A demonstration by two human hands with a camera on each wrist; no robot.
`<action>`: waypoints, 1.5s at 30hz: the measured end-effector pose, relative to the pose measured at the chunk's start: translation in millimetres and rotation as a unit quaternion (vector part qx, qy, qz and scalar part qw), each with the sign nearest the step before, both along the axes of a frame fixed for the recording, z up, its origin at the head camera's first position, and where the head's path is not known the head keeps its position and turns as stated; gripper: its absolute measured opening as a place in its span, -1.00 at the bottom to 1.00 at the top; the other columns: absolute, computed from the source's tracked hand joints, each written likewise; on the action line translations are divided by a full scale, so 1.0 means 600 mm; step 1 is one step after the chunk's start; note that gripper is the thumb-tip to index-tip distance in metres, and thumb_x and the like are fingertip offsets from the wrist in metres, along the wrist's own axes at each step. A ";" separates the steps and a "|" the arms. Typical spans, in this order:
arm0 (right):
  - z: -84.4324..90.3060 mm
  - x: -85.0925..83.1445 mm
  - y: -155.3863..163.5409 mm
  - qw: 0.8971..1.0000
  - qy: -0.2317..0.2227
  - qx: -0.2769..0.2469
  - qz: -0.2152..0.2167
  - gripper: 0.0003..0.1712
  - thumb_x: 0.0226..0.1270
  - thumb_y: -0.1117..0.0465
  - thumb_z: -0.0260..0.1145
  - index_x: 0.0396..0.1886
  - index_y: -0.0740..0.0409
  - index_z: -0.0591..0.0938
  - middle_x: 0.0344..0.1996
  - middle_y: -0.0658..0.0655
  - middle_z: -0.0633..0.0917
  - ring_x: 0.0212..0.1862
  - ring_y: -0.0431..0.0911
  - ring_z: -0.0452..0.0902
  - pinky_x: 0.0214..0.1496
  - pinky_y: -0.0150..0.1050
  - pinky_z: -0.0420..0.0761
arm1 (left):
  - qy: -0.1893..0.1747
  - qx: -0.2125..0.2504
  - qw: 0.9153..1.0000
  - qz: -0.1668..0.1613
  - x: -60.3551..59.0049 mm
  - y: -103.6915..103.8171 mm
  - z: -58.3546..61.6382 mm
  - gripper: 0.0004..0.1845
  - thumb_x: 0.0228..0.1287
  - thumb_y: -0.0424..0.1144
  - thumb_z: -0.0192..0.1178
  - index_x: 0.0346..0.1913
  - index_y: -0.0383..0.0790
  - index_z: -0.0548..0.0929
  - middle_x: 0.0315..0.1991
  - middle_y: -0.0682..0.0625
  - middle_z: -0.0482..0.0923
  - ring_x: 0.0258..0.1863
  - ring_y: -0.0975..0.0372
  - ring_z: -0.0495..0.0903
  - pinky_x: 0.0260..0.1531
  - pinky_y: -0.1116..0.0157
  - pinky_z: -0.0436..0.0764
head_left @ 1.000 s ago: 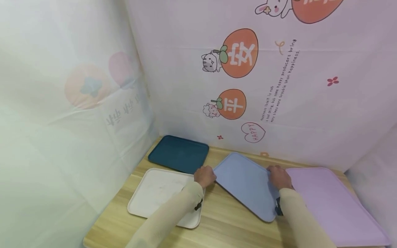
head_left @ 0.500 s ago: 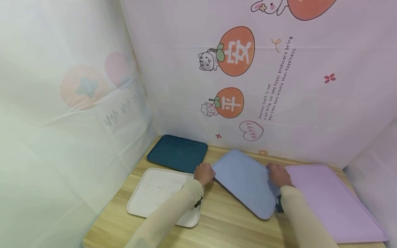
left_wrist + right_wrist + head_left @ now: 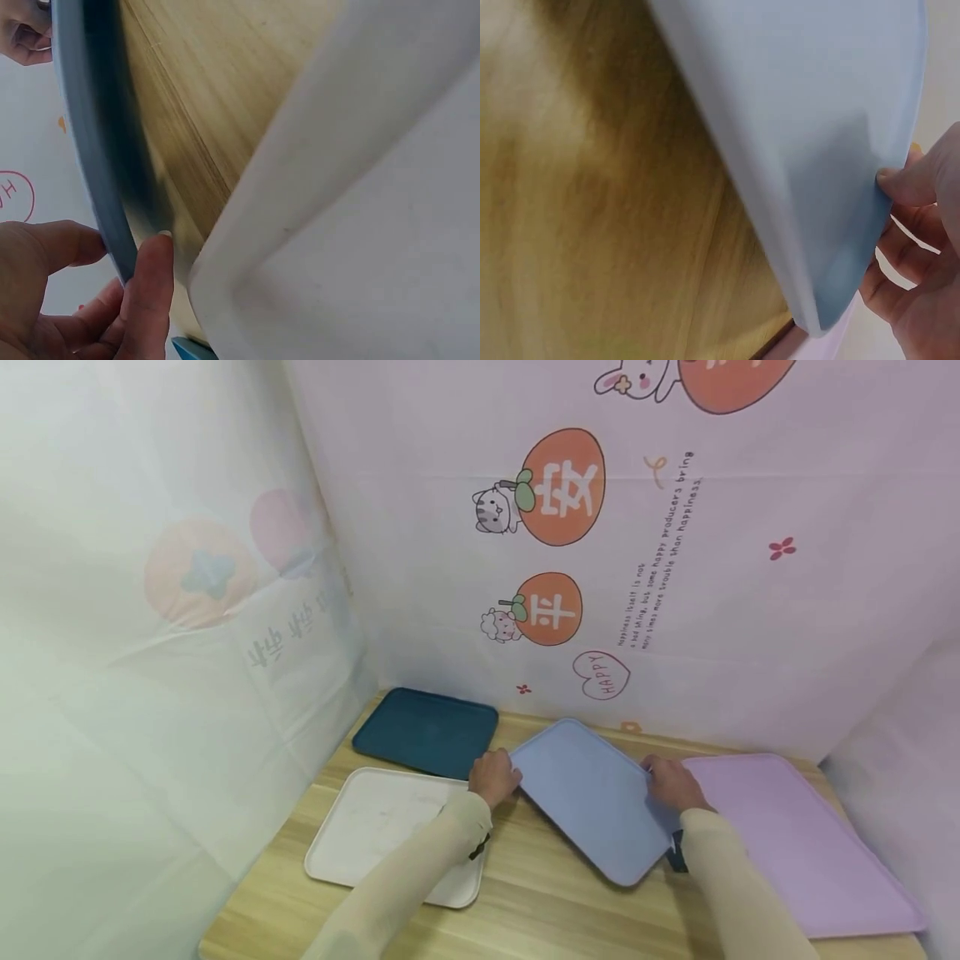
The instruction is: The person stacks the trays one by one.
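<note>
Left hand (image 3: 495, 777) grips the left edge of the blue tray (image 3: 588, 797); the left wrist view shows the thumb (image 3: 150, 289) curled over the rim and the fingers under it. Right hand (image 3: 671, 783) holds the opposite edge of the same tray, thumb (image 3: 911, 184) on the upper face and fingers curled beneath, as the right wrist view shows.

Position of the tray: between the two hands, over the middle of the wooden bench (image 3: 555, 910), set diagonally. Its long axis runs from the far corner, near the back curtain (image 3: 750, 635), to the near corner, which points toward the person. Both wrist views show shadow and bare wood under the edge, so the tray appears lifted or tilted off the bench; how far cannot be told.

Governing relation: the tray lies straight across between the hands, each gripping one long side. Neither hand is clearly nearer its middle.

Adjacent items: white tray (image 3: 390, 835) lies flat just left of the left hand, under that forearm. Dark teal tray (image 3: 427, 731) lies behind it in the corner. Lilac tray (image 3: 802, 843) lies flat to the right, close beside the right hand.
</note>
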State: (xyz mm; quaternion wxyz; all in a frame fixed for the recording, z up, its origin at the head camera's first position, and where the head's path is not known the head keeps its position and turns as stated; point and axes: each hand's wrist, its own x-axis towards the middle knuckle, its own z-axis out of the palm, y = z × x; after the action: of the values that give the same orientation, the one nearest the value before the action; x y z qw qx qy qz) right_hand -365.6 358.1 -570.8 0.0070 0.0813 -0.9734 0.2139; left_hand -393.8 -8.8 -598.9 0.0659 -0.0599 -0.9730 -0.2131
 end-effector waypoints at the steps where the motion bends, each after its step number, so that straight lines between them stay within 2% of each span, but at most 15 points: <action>1: 0.000 0.001 0.000 1.000 0.000 -0.001 0.001 -0.65 0.28 0.51 0.28 0.06 0.48 0.68 -0.07 0.49 0.78 -0.01 0.39 0.73 0.09 0.35 0.72 | -0.006 0.003 1.000 -0.001 0.003 0.000 0.008 -0.75 0.35 -0.13 0.41 -0.36 -0.21 0.63 -0.39 -0.10 0.68 -0.44 0.04 0.68 -0.50 0.05 0.68; 2: 0.001 0.001 -0.001 1.000 0.001 -0.002 0.003 -0.65 0.27 0.51 0.28 0.06 0.48 0.68 -0.08 0.49 0.78 -0.01 0.39 0.73 0.09 0.35 0.72 | 0.010 -0.001 1.000 -0.004 -0.002 -0.002 -0.006 -0.72 0.39 -0.06 0.38 -0.29 -0.22 0.66 -0.33 -0.11 0.70 -0.38 0.02 0.71 -0.45 0.06 0.70; 4: 0.003 0.003 -0.002 1.000 -0.002 -0.003 0.007 -0.64 0.25 0.52 0.29 0.06 0.48 0.67 -0.07 0.50 0.77 0.00 0.40 0.73 0.10 0.35 0.71 | -0.005 0.015 1.000 -0.007 0.018 -0.002 0.026 -0.66 0.42 -0.05 0.38 -0.16 -0.33 0.68 -0.21 -0.19 0.70 -0.29 -0.08 0.75 -0.36 -0.01 0.75; 8: 0.008 0.006 -0.006 1.000 -0.005 -0.004 0.012 -0.64 0.28 0.53 0.27 0.07 0.50 0.65 -0.04 0.52 0.75 0.03 0.40 0.72 0.12 0.34 0.71 | 0.002 0.033 0.999 0.001 0.032 0.003 0.041 -0.62 0.46 -0.07 0.35 0.00 -0.38 0.65 -0.07 -0.26 0.67 -0.24 -0.15 0.73 -0.27 -0.07 0.76; 9: 0.010 0.007 -0.007 1.000 -0.006 -0.007 0.013 -0.65 0.29 0.52 0.26 0.08 0.51 0.65 -0.03 0.53 0.75 0.04 0.41 0.71 0.13 0.35 0.70 | -0.011 0.039 0.999 0.006 0.043 0.006 0.059 -0.65 0.44 -0.14 0.37 0.01 -0.39 0.64 -0.06 -0.29 0.66 -0.24 -0.18 0.72 -0.26 -0.10 0.76; 16: 0.014 0.020 -0.012 0.999 -0.022 -0.022 0.015 -0.66 0.38 0.49 0.21 0.11 0.51 0.62 -0.03 0.52 0.74 0.04 0.41 0.70 0.13 0.35 0.70 | -0.015 0.042 0.999 0.014 0.045 0.010 0.048 -0.65 0.48 -0.16 0.34 0.19 -0.26 0.63 0.08 -0.24 0.63 -0.09 -0.13 0.72 -0.10 -0.08 0.76; 21: 0.011 0.027 -0.010 0.999 -0.024 -0.031 0.013 -0.67 0.41 0.48 0.20 0.11 0.52 0.62 -0.02 0.53 0.74 0.05 0.42 0.70 0.14 0.35 0.70 | -0.024 0.064 0.998 0.014 0.045 0.017 0.043 -0.55 0.52 -0.17 0.31 0.36 -0.21 0.58 0.23 -0.29 0.58 -0.02 -0.14 0.71 -0.04 -0.08 0.75; 24: 0.010 0.031 -0.008 0.999 -0.031 -0.037 0.009 -0.67 0.44 0.46 0.20 0.13 0.53 0.61 0.00 0.55 0.73 0.07 0.43 0.69 0.15 0.35 0.69 | -0.038 0.078 0.996 0.008 0.046 0.021 0.044 -0.52 0.51 -0.18 0.31 0.38 -0.23 0.56 0.25 -0.31 0.57 0.01 -0.16 0.70 0.01 -0.11 0.72; 27: 0.010 0.036 -0.008 0.998 -0.040 -0.041 0.005 -0.67 0.45 0.46 0.20 0.14 0.54 0.61 0.02 0.58 0.72 0.08 0.43 0.69 0.15 0.35 0.70 | -0.052 0.091 0.994 0.004 0.038 0.026 0.028 -0.52 0.48 -0.15 0.32 0.37 -0.19 0.56 0.26 -0.28 0.56 0.01 -0.14 0.68 0.06 -0.12 0.68; 30: 0.008 0.039 -0.007 0.998 -0.041 -0.045 0.005 -0.67 0.44 0.47 0.20 0.13 0.55 0.61 0.02 0.59 0.72 0.08 0.43 0.70 0.15 0.33 0.71 | -0.058 0.109 0.992 0.000 0.020 0.030 -0.005 -0.50 0.45 -0.12 0.33 0.37 -0.14 0.56 0.27 -0.27 0.53 -0.01 -0.13 0.67 0.04 -0.08 0.69; 34: 0.010 0.042 -0.006 0.998 -0.042 -0.051 0.002 -0.69 0.46 0.48 0.20 0.13 0.53 0.61 0.04 0.61 0.71 0.09 0.43 0.70 0.15 0.32 0.72 | -0.068 0.143 0.987 -0.004 0.011 0.035 -0.016 -0.44 0.44 -0.12 0.37 0.43 -0.14 0.55 0.36 -0.31 0.46 0.02 -0.18 0.68 0.04 -0.07 0.74; 36: 0.013 0.044 -0.007 0.997 -0.047 -0.056 0.000 -0.70 0.47 0.48 0.20 0.13 0.52 0.61 0.05 0.61 0.70 0.10 0.43 0.69 0.15 0.32 0.71 | -0.077 0.167 0.983 -0.008 0.016 0.035 -0.008 -0.39 0.43 -0.13 0.39 0.48 -0.16 0.53 0.42 -0.33 0.41 0.07 -0.20 0.68 0.10 -0.12 0.73; 39: 0.017 0.046 -0.008 0.996 -0.055 -0.064 -0.006 -0.71 0.48 0.48 0.21 0.12 0.49 0.62 0.06 0.60 0.70 0.11 0.42 0.69 0.16 0.31 0.71 | -0.086 0.201 0.976 -0.009 0.015 0.037 -0.011 -0.33 0.42 -0.17 0.37 0.54 -0.17 0.48 0.50 -0.33 0.35 0.18 -0.24 0.64 0.24 -0.17 0.67; 43: 0.018 0.049 -0.007 0.995 -0.063 -0.071 -0.006 -0.71 0.48 0.46 0.22 0.12 0.51 0.61 0.05 0.59 0.71 0.10 0.40 0.70 0.16 0.30 0.72 | -0.094 0.240 0.966 -0.011 0.023 0.041 -0.004 -0.26 0.40 -0.22 0.36 0.61 -0.16 0.42 0.60 -0.29 0.27 0.35 -0.28 0.55 0.41 -0.20 0.56; 45: 0.016 0.050 -0.004 0.995 -0.066 -0.076 -0.002 -0.70 0.48 0.45 0.23 0.13 0.51 0.60 0.05 0.58 0.71 0.10 0.40 0.70 0.17 0.29 0.72 | -0.097 0.242 0.965 -0.011 0.033 0.044 0.012 -0.23 0.37 -0.28 0.35 0.62 -0.16 0.39 0.63 -0.28 0.25 0.39 -0.30 0.51 0.42 -0.20 0.56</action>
State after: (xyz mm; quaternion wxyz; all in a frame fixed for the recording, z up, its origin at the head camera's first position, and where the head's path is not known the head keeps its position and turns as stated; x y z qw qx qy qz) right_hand -335.5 355.6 -561.3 -0.0503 0.0646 -0.9528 0.2923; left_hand -373.8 17.5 -591.9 -0.0187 -0.0317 -0.8932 -0.4481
